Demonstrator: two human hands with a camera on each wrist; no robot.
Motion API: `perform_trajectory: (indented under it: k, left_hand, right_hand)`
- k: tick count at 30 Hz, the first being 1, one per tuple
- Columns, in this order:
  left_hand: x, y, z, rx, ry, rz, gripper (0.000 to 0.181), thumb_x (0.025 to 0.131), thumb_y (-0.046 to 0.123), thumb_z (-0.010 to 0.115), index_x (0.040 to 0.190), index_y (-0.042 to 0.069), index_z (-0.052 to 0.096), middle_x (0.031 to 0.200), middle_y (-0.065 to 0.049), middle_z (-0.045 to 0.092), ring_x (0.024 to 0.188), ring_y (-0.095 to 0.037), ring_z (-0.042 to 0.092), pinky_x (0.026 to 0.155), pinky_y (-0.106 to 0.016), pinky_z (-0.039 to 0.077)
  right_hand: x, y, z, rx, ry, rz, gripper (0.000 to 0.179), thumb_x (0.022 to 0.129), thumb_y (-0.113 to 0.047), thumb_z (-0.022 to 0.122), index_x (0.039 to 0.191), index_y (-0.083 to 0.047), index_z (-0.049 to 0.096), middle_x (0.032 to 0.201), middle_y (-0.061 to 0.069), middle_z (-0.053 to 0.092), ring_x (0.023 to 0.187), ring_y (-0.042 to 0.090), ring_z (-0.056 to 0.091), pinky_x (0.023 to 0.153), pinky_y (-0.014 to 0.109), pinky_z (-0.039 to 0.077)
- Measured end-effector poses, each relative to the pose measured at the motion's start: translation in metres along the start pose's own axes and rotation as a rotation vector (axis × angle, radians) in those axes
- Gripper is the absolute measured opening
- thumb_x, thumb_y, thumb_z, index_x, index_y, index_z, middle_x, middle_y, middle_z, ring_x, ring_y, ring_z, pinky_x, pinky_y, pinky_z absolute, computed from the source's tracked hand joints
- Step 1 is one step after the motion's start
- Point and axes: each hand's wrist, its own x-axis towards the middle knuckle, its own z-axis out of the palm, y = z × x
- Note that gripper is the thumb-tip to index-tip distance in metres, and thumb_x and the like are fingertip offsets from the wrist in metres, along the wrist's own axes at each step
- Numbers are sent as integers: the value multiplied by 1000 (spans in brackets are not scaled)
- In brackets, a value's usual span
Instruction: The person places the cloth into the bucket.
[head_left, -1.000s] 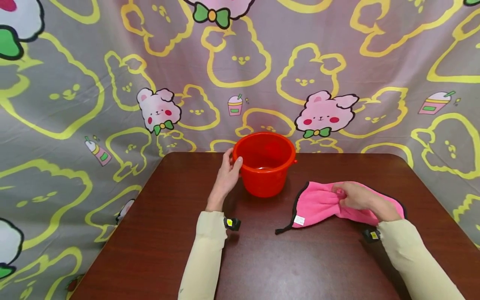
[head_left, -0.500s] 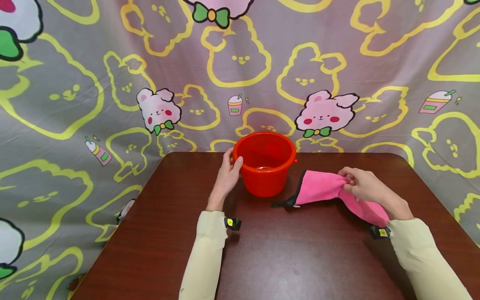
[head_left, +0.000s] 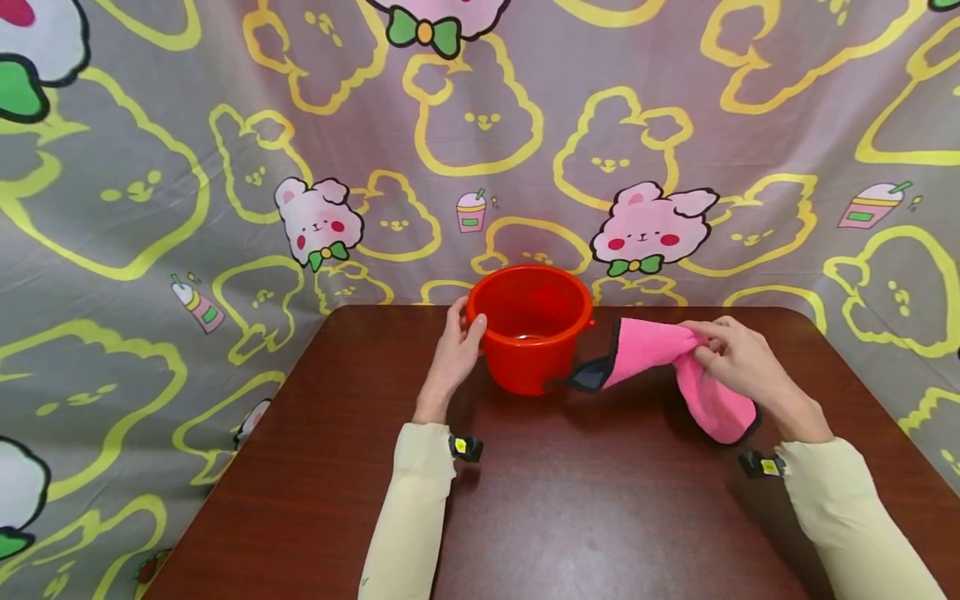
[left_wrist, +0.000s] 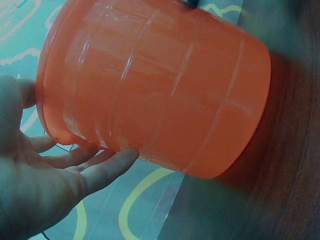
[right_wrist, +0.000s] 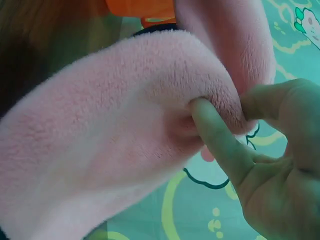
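A red plastic bucket stands upright near the back of the table. My left hand holds its left side, thumb at the rim and fingers along the outer wall; the left wrist view shows those fingers against the bucket's side. Right of the bucket, a pink cloth with dark edging hangs folded from my right hand. Thumb and fingers pinch its middle, and the fleecy cloth droops on both sides in the right wrist view. Its dark corner loop hangs close beside the bucket's lower wall.
The dark brown wooden table spreads out beneath both arms. A patterned curtain with cartoon bears and rabbits hangs right behind its back edge and along the sides. A small knob sticks out from the bucket's right side.
My right hand has lifted the pink cloth off the table, so it now hangs folded with its left end nearer the bucket. The left hand and bucket have stayed put.
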Motion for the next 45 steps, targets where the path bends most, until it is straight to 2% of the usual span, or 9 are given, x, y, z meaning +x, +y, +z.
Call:
perform_trajectory:
  k: [6,12,20,23,26,31,33,38,45]
  left_hand:
    - [-2,2,1,-2,1,6,59,100,37,53,152,26,26,138,-9,51,116,-28,59,94,-49,55]
    - [-2,2,2,-1,-8,-1,60,100,38,53,152,27,26,142,-8,48,120,-30,57,98,-55,51]
    - [-3,0,-1,4,2,-14,59,100,39,53,152,30,26,142,-5,48,122,-28,55,98,-52,52]
    - [-2,0,-1,2,-1,-9,60,100,39,53,152,29,26,143,-7,48,122,-29,56,98,-53,52]
    - [-2,0,0,4,-3,-7,61,99,40,54,152,29,26,143,-8,48,122,-29,56,98,-53,52]
    - [-2,0,-1,10,-5,0,62,99,43,54,152,28,26,142,-6,48,121,-28,56,97,-52,53]
    - [-1,1,-1,11,-6,2,62,99,43,54,152,28,26,142,-5,49,121,-27,57,97,-51,53]
    - [-1,1,-1,12,-8,8,60,99,41,53,151,27,27,141,-6,50,118,-28,58,95,-50,54]
    - [-2,0,-1,6,-7,10,59,99,40,54,151,29,28,141,-6,50,118,-28,58,94,-48,55]
  right_hand:
    - [2,-5,0,-31,172,29,30,87,0,60,114,-5,71,83,12,55,82,20,42,58,29,36]
    - [7,-12,-6,-21,309,80,29,87,-4,58,111,-3,72,85,19,59,84,19,41,59,31,34]
    - [22,-31,-15,45,364,107,33,90,-10,57,120,-6,70,99,20,61,89,19,45,60,21,32]
    - [25,-37,-19,83,385,126,35,90,-13,58,122,-5,68,101,20,58,93,15,45,59,14,33]
    - [30,-43,-22,136,424,147,36,90,-19,60,123,-7,69,101,15,58,94,3,40,57,8,33]
    - [40,-53,-26,236,533,172,36,89,-23,62,122,-10,70,95,-11,54,94,-8,40,59,8,35]
    - [43,-58,-28,285,559,183,37,89,-23,61,123,-11,69,96,-17,46,92,-11,46,62,3,38]
    - [51,-74,-32,411,605,147,40,88,-18,61,127,-9,66,98,-15,43,79,-12,57,70,0,44]
    - [66,-94,-32,515,640,79,41,87,-14,63,126,-2,64,99,-11,45,82,-9,60,74,2,47]
